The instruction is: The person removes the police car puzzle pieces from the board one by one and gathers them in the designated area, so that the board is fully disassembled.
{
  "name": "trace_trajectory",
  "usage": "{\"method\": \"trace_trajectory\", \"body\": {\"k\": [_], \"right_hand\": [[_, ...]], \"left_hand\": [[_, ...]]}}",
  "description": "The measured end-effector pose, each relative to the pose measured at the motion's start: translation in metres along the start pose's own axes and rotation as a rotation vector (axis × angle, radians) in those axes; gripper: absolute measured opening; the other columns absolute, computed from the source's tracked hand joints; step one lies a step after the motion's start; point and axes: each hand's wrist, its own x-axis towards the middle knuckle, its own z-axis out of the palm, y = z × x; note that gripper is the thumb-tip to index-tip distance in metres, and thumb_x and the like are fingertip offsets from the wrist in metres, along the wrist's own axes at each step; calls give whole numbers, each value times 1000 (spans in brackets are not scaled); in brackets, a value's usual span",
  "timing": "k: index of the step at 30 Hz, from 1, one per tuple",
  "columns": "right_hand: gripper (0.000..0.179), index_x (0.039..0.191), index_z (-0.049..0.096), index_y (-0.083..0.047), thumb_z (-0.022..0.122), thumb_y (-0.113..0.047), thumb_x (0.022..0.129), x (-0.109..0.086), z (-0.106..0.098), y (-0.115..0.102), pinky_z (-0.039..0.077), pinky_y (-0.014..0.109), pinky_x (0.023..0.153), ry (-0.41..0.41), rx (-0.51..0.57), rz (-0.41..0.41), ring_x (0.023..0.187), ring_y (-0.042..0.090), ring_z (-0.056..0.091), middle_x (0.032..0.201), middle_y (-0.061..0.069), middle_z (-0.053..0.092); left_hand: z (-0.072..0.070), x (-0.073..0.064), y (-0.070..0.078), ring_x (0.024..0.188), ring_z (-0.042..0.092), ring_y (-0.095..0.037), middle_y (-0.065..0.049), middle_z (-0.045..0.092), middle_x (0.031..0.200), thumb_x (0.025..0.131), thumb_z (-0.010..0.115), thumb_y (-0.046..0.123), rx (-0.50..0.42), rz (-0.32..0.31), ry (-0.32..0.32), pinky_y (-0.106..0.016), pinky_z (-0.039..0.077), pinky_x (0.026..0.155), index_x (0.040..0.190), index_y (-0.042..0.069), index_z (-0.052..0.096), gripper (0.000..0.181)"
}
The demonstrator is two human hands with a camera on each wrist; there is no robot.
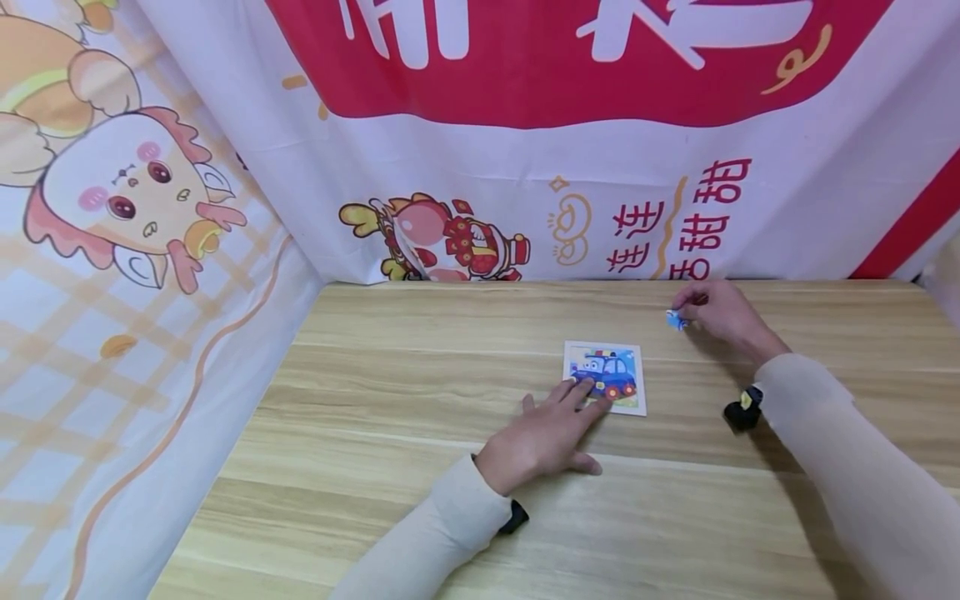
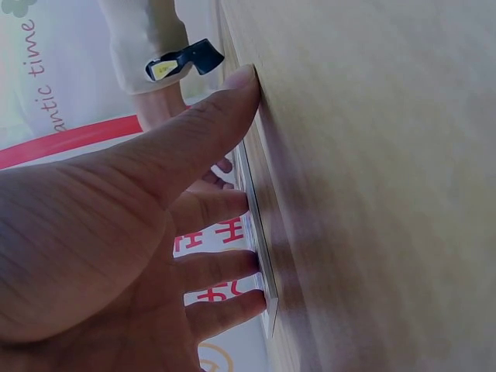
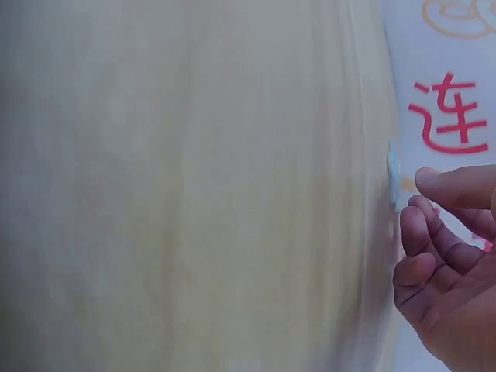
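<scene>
A printed cloth (image 1: pixel 645 146) hangs beyond both hands; a wood-grain tabletop (image 1: pixel 420 358) extends beneath them. The left hand (image 1: pixel 542 440) is spread, fingers extended; the right hand (image 1: pixel 717 312) is partly curled, thumb close to the fingers. A square car picture (image 1: pixel 609 373) lies ahead of the left palm, its near part touched by the fingertips. A small blue piece (image 1: pixel 676 321) sits at the right fingertips; whether gripped, cannot be told.

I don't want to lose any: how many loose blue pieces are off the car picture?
1: the small blue piece by the right hand, beyond and right of the car picture. Others may be hidden from view.
</scene>
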Motion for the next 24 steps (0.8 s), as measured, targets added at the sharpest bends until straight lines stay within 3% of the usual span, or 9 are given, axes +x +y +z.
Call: {"method": "trace_trajectory", "body": {"k": [10, 24], "right_hand": [[19, 117, 73, 0, 66, -9, 101, -18, 15, -36, 50, 34, 84, -7, -31, -193, 103, 32, 63, 114, 20, 71], [16, 114, 74, -5, 67, -6, 99, -30, 50, -70, 52, 41, 92, -150, -13, -279, 102, 26, 64, 107, 10, 73]], "left_hand": [[0, 0, 1, 164, 15, -25, 1, 15, 178, 93, 74, 53, 0, -5, 3, -73, 31, 118, 165, 34, 34, 84], [-1, -1, 2, 164, 15, -27, 1, 14, 178, 94, 73, 53, -23, -7, -1, -74, 30, 118, 164, 33, 35, 83]]}}
